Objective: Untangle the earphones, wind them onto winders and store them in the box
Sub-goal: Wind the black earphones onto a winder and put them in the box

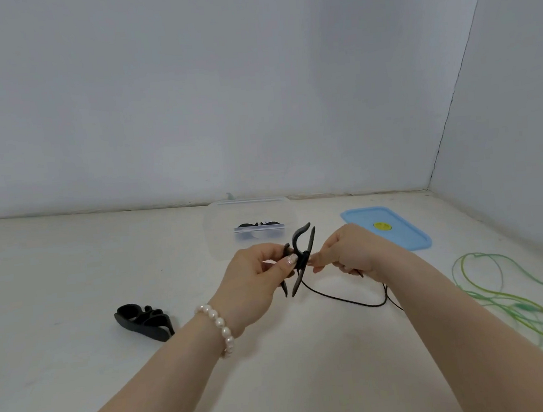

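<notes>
Above the middle of the pale surface (pixel 72 272), both hands meet around a black winder (pixel 303 258). The left hand (pixel 253 279) has its grip clamped on the winder from the nine o'clock side, thumb across the hub, so the winder's left wings are mostly hidden behind the fingers. The right hand (pixel 346 253) pinches at the hub from three o'clock; whether its fingertips hold the winder itself or the black earphone cable (pixel 344 299) cannot be made out. That cable drops from the winder's lower tip, curves toward four o'clock on the surface and disappears under the right forearm; its earbuds are not visible. A pearl bracelet (pixel 218 322) circles the left wrist.

At twelve o'clock from the hands, against the wall, stands the clear box (pixel 283 204), its walls barely distinguishable from the surface; a dark wound shape lies inside, blurred by the plastic. Its blue lid (pixel 407 236) lies flat at two o'clock. A spare black winder (pixel 144 321) rests at eight o'clock, well apart from the hands. Green earphones (pixel 501 297) sprawl loose at four o'clock, partly cut off by the frame's right edge.
</notes>
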